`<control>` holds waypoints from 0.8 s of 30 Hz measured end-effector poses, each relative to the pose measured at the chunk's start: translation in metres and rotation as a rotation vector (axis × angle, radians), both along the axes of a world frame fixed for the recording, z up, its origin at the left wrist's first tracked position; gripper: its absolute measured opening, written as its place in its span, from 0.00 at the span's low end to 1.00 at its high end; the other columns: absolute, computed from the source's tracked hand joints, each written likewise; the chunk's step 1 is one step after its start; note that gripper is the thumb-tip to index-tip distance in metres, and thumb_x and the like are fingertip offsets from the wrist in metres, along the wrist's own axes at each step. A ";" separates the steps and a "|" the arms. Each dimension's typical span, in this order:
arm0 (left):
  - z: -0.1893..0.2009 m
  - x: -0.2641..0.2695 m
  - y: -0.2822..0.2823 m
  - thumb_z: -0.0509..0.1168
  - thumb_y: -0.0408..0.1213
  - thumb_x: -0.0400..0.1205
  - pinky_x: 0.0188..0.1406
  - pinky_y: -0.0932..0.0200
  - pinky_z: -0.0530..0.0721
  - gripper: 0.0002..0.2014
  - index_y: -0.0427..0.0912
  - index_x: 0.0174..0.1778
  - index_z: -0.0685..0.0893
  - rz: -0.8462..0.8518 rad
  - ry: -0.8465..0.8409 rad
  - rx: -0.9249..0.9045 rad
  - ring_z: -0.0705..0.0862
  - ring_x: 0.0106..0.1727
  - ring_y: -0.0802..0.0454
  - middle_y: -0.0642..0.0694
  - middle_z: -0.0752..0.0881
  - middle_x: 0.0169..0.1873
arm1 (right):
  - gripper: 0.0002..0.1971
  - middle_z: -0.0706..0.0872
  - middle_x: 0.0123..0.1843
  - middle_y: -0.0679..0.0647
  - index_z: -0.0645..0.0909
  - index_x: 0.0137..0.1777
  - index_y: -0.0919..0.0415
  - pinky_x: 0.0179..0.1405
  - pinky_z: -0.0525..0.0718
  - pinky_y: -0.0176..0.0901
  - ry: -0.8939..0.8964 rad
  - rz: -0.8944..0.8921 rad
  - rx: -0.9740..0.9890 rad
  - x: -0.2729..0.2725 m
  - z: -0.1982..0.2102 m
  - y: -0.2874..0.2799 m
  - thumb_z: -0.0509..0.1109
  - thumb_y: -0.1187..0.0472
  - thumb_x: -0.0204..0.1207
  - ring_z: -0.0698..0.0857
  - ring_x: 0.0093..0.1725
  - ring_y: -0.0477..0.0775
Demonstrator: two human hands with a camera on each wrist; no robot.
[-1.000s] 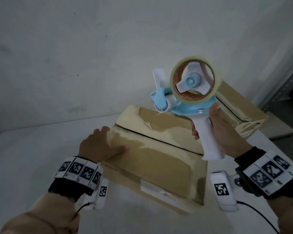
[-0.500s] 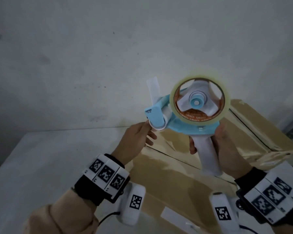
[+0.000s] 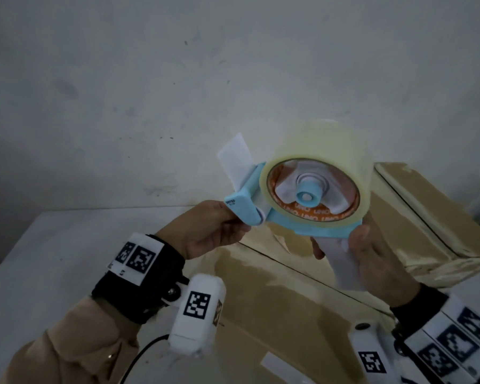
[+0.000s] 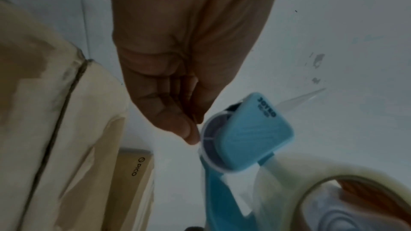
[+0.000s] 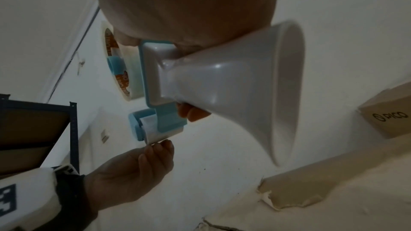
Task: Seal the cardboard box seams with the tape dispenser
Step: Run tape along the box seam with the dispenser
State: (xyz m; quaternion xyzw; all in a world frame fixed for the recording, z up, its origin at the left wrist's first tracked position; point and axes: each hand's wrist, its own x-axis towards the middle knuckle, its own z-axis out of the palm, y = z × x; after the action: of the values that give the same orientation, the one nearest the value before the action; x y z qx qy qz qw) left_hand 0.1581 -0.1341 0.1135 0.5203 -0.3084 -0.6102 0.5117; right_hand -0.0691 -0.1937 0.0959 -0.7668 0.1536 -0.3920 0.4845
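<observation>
The right hand [image 3: 372, 261] has its grip wrapped round the white handle of the blue tape dispenser [image 3: 297, 206], held up above the cardboard box [image 3: 283, 295] on the counter [image 3: 39, 259]. The left hand [image 3: 208, 231] pinches at the tape end by the roller. "JOYKO" is on the blue head. A small box [image 5: 387, 117] says "PICO".

This looks like a storeroom or packing room. A bare white wall [image 3: 178, 79] — scuffed and marked — stands behind a plain white table [image 3: 39, 259]. Cardboard boxes [image 3: 288, 300] lie across the tabletop, one printed with a brand name [image 5: 391, 116]. A dark metal shelf rack [image 5: 73, 129] stands at the side — a brown box sits in it.
</observation>
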 end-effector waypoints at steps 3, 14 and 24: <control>-0.001 0.002 0.001 0.57 0.27 0.83 0.24 0.71 0.83 0.11 0.36 0.39 0.83 -0.026 0.020 0.021 0.82 0.22 0.61 0.49 0.86 0.23 | 0.24 0.81 0.45 0.47 0.70 0.66 0.46 0.43 0.81 0.36 0.007 0.010 -0.057 0.000 0.000 0.001 0.51 0.34 0.77 0.80 0.40 0.54; -0.001 0.010 -0.002 0.58 0.19 0.80 0.25 0.72 0.83 0.10 0.32 0.35 0.79 0.060 -0.274 0.029 0.81 0.31 0.53 0.39 0.81 0.32 | 0.39 0.76 0.40 0.59 0.64 0.66 0.74 0.33 0.79 0.38 0.017 0.064 -0.080 0.001 -0.001 -0.002 0.55 0.34 0.76 0.74 0.33 0.57; -0.032 0.036 -0.016 0.63 0.26 0.80 0.27 0.73 0.83 0.08 0.35 0.34 0.82 0.077 -0.450 0.103 0.83 0.24 0.61 0.42 0.83 0.30 | 0.27 0.81 0.50 0.44 0.67 0.66 0.45 0.39 0.82 0.29 0.221 0.027 0.014 -0.006 -0.010 -0.016 0.62 0.34 0.72 0.81 0.42 0.54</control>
State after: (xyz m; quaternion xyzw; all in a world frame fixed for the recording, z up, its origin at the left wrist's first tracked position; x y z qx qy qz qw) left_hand 0.1941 -0.1497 0.0819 0.6802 -0.3631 -0.4737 0.4256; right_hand -0.0752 -0.2095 0.0861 -0.8040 0.1987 -0.2973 0.4750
